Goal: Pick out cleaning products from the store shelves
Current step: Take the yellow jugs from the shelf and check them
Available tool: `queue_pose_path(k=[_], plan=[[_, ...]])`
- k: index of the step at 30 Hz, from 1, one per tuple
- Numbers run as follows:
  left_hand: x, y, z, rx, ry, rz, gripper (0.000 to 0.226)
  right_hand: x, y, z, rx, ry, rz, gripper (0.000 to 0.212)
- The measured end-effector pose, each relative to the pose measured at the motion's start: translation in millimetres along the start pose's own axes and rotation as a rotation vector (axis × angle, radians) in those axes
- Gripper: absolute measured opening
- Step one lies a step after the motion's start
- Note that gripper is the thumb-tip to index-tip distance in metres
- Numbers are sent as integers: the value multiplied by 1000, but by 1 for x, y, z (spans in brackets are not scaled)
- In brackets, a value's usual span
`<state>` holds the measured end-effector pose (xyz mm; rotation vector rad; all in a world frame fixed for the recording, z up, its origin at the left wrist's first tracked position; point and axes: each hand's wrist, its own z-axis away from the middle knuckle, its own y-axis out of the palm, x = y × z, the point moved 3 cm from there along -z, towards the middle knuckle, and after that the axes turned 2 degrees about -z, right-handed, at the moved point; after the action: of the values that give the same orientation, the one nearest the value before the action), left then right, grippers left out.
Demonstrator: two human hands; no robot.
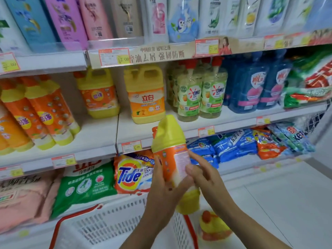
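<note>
I hold a yellow and orange dish soap bottle (170, 146) upright in front of the shelves, above a white shopping basket (115, 229) with red handles. My left hand (162, 187) grips the bottle from the left side. The fingers of my right hand (201, 174) are wrapped over its label from the right. Matching orange bottles (36, 112) stand on the middle shelf at the left. Yellow jugs (146, 94) of detergent stand at the centre of that shelf.
Green OMO bottles (201, 94) and blue bottles (256, 85) fill the middle shelf to the right. Detergent bags, including a Tide bag (133, 175), lie on the bottom shelf. Another yellow bottle (213, 225) stands on the floor right of the basket.
</note>
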<state>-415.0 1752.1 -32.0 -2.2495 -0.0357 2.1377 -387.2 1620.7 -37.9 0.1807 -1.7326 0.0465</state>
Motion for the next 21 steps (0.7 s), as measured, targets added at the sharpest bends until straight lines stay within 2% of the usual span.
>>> queue_pose_path(k=[3, 6, 8, 10, 11, 14, 16, 17, 19, 21], plan=[[4, -12, -6, -78, -35, 133, 91, 5, -2, 4, 82, -68, 136, 38], [9, -22, -12, 4, -155, 395, 70, 5, -17, -6, 46, -39, 69, 44], [12, -19, -10, 93, -255, 512, 76, -3, -23, -14, 23, 112, 61, 61], [14, -9, -7, 195, -321, 574, 83, -17, -19, -15, 123, 374, -149, 67], [14, -5, -6, 224, -331, 581, 80, -23, -19, -14, 149, 456, -238, 67], [10, -13, -11, 166, -293, 409, 67, -22, -25, -13, 42, 430, -278, 68], [13, -25, -16, 70, -297, 175, 67, -18, -33, -14, -103, 351, -198, 69], [16, -27, -16, 75, -328, 106, 64, -15, -37, -14, -161, 314, -134, 66], [27, -24, -12, 157, -408, 68, 55, -12, -42, -15, -193, 281, 38, 50], [33, -21, -8, 155, -483, 116, 50, -11, -41, -12, -150, 315, 138, 44]])
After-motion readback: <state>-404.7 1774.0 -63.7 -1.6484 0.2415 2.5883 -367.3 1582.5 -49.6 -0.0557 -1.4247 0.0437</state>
